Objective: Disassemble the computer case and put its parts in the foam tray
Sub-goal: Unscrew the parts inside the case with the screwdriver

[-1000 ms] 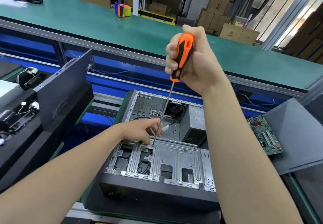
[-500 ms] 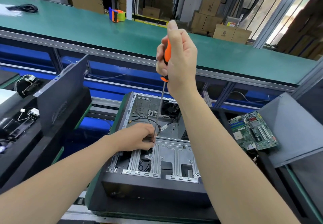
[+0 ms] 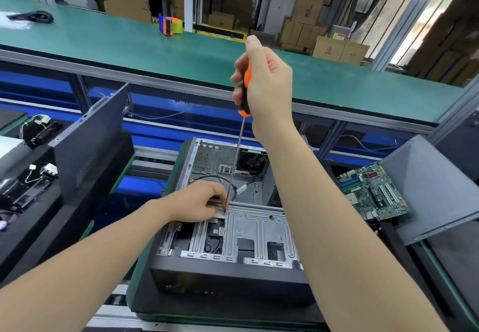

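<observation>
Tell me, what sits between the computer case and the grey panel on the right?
A green motherboard lies there, right beside the panel; the head view shows it.

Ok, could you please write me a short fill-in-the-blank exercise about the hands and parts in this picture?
1. The right hand grips the screwdriver by its orange and black ____.
2. The left hand has its fingers beside the screwdriver's ____, over the open computer case.
3. The motherboard lies outside the case, on the person's ____ side.

Missing words: handle; tip; right.
</observation>
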Demonstrator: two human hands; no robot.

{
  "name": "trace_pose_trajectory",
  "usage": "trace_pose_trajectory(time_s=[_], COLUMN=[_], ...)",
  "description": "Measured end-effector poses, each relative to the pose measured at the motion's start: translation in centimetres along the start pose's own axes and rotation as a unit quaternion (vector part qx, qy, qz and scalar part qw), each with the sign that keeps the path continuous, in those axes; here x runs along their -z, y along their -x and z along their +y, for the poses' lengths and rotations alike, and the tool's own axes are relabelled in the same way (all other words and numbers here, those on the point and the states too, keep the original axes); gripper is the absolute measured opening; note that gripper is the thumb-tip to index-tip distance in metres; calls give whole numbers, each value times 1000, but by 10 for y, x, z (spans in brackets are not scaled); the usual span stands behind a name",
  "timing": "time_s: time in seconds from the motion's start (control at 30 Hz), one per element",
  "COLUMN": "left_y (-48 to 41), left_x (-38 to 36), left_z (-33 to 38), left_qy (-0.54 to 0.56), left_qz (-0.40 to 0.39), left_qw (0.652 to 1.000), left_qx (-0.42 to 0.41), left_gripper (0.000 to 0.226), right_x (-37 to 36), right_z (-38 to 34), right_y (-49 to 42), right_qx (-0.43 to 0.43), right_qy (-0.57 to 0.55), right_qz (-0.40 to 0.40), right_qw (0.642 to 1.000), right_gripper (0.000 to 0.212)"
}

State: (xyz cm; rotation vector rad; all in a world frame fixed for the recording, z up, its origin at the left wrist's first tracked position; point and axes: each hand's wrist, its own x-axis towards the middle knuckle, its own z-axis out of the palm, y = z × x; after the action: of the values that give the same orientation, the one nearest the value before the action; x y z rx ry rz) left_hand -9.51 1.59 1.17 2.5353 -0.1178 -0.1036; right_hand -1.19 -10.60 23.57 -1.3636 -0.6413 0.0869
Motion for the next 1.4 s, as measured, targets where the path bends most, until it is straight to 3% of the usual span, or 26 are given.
trace_pose_trajectory(time_s=[0.07,0.13,0.33,0.4,0.5,0.6,0.67,0.73,0.83,0.9,0.93,1.03,1.13,1.2,1.3,1.4], left_y=[-2,-5,-7,-7,-5,-1,1,1,0,0,1,1,1,1,1,1], left_x=[1,0,-6,-6,-5,-1,-1,-2,-5,-7,-7,-7,-8,-9,-9,-7], left_z=[0,2,1,1,3,8,10,11,9,9,8,8,9,9,7,6], left_qy=[38,59,44,42,58,59,46,54,72,74,75,68,64,69,66,63], left_qz=[4,-2,10,10,9,-5,-10,13,48,42,40,45,54,57,60,56], left_qw=[999,997,997,997,996,997,999,998,996,996,996,996,996,996,996,996], left_qx=[37,53,67,66,61,43,20,18,19,11,11,22,25,19,21,18], left_gripper=[26,22,14,13,19,36,26,15,18,20,21,22,20,20,21,21], right_x=[-3,-7,8,17,25,27,26,27,28,26,25,19,4,-8,-13,-4], right_z=[-1,-1,3,6,12,19,22,24,21,15,11,-2,-6,-6,-3,-4], right_y=[0,1,-8,-17,-25,-28,-27,-25,-24,-27,-24,-7,9,18,19,11], right_qx=[-35,-54,-102,-122,-146,-179,-187,-196,-200,-167,-151,-155,-123,-51,-22,-60], right_qy=[-10,-55,-161,-211,-309,-366,-375,-373,-368,-334,-293,-121,-49,-22,-33,-79], right_qz=[34,15,-193,-291,-431,-510,-524,-520,-517,-492,-453,-225,23,115,105,-58], right_qw=[999,997,963,925,835,758,742,743,746,787,828,954,991,992,994,993], right_gripper=[47,47,52,52,44,43,42,42,44,43,43,47,42,41,53,57])
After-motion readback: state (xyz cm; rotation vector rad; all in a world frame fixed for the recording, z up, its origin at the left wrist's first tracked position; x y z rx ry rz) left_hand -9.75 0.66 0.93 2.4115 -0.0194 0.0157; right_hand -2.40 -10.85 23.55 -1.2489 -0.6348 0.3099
